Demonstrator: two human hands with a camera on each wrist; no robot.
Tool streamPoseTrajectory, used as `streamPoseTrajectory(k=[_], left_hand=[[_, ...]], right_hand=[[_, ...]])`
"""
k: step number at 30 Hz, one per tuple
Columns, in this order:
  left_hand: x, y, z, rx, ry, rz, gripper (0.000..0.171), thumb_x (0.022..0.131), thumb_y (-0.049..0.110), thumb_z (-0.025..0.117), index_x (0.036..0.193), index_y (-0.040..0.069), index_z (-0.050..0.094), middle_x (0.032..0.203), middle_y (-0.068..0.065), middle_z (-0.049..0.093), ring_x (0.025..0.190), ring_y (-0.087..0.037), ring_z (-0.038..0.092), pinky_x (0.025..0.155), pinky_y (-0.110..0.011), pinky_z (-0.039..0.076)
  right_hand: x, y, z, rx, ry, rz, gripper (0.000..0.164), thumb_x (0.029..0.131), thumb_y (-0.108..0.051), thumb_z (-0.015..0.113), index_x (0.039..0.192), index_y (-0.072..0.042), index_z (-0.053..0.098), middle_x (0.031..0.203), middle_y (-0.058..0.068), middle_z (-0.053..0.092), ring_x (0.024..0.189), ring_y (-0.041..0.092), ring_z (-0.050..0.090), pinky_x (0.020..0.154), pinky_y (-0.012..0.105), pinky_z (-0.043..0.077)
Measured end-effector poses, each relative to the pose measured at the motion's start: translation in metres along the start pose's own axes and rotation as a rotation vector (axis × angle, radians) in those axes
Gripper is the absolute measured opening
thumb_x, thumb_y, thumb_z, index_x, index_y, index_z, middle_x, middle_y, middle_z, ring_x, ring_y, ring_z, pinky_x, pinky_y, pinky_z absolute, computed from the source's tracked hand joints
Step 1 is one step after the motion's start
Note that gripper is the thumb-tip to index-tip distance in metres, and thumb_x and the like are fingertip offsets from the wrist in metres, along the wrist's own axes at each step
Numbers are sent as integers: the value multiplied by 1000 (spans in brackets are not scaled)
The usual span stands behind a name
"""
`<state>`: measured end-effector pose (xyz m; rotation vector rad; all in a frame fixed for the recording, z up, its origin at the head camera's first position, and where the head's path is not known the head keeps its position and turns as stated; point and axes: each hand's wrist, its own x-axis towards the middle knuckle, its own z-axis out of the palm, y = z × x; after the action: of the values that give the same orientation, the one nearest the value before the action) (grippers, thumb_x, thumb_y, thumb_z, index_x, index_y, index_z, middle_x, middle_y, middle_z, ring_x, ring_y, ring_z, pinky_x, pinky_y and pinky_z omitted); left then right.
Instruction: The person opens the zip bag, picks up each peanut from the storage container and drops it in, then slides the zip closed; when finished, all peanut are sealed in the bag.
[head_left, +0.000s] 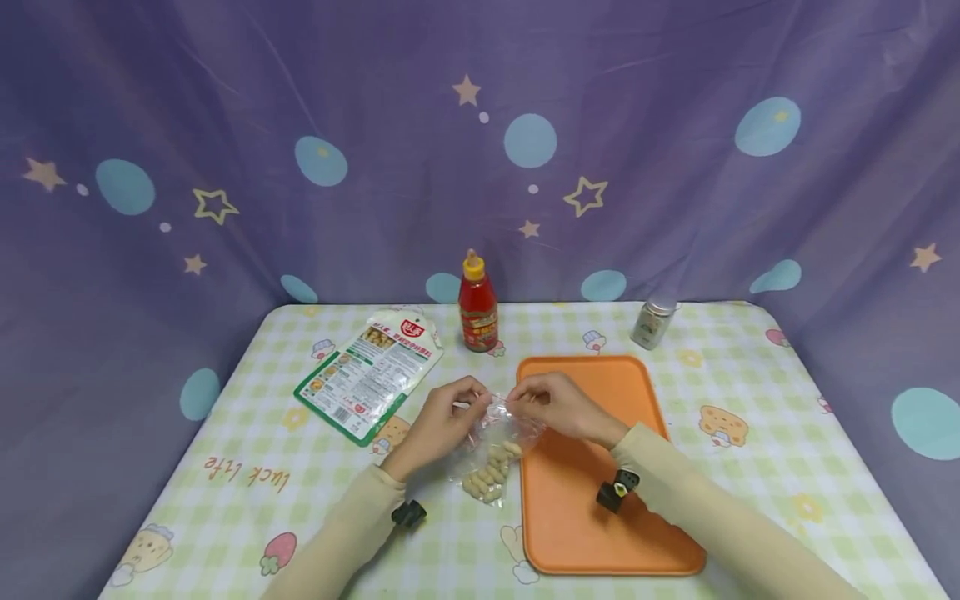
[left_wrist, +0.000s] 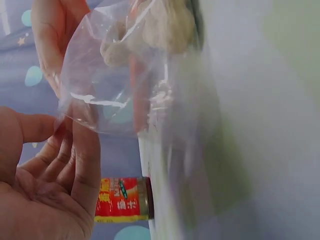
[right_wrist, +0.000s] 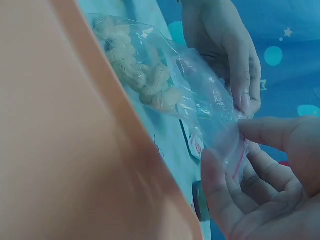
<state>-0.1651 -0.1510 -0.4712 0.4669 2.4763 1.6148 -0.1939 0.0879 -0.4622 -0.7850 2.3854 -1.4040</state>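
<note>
A clear plastic zip bag [head_left: 491, 433] with several unshelled peanuts [head_left: 491, 475] at its bottom hangs between both hands, beside the left edge of the orange tray. My left hand [head_left: 444, 421] pinches the bag's top edge between thumb and forefinger. At the other end of that edge, the right hand [head_left: 558, 406] pinches it above the tray. A red line runs along the bag's mouth [right_wrist: 240, 165] in the right wrist view. Whether the mouth is sealed I cannot tell. Peanuts [left_wrist: 167, 25] show through the film in the left wrist view.
The orange tray [head_left: 600, 533] lies under the right forearm. Behind the hands stands a red sauce bottle [head_left: 478, 312] with a yellow cap. A printed green-and-white packet [head_left: 371, 371] lies at the left, and a small jar [head_left: 654, 323] stands at the back right. A purple curtain [head_left: 390, 75] hangs behind.
</note>
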Motion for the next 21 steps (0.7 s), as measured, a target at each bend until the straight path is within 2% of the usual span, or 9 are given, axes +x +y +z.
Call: streamPoseTrajectory(k=[7, 10, 15, 18, 21], left_hand=[[-12, -6, -12, 12, 130, 2, 20, 106, 26, 62, 105, 8, 73, 102, -14, 74, 62, -25, 71, 51, -24, 54], [-14, -9, -14, 35, 172, 5, 20, 104, 25, 65, 102, 7, 75, 99, -14, 75, 63, -24, 70, 53, -22, 53], [-16, -13, -16, 50, 232, 8, 20, 101, 25, 70, 100, 6, 77, 97, -15, 77, 66, -26, 70, 53, -21, 52], [-18, -15, -17, 44, 260, -2, 18, 100, 23, 72, 100, 6, 78, 98, -15, 78, 67, -27, 71, 53, -21, 52], [-19, -15, -18, 61, 286, -19, 14, 99, 20, 73, 98, 7, 78, 97, -14, 78, 66, -24, 71, 53, -21, 53]], right_hand=[[23, -9, 12, 9, -61, 10, 14, 101, -25, 69, 104, -16, 80, 97, 0, 76, 85, 12, 62, 78, 27, 53], [33, -11, 20, 21, -74, 27, 15, 101, -26, 70, 104, -16, 80, 94, -1, 76, 78, 11, 60, 72, 26, 51], [45, -11, 29, 90, -92, 48, 19, 100, -27, 70, 104, -12, 80, 90, 7, 75, 66, 11, 59, 61, 24, 50], [50, -12, 32, 118, -109, 56, 20, 100, -27, 71, 103, -10, 80, 88, 13, 75, 64, 12, 59, 58, 23, 48], [54, -15, 34, 96, -118, 57, 18, 99, -25, 72, 99, -9, 80, 84, 11, 74, 66, 11, 57, 59, 23, 47]])
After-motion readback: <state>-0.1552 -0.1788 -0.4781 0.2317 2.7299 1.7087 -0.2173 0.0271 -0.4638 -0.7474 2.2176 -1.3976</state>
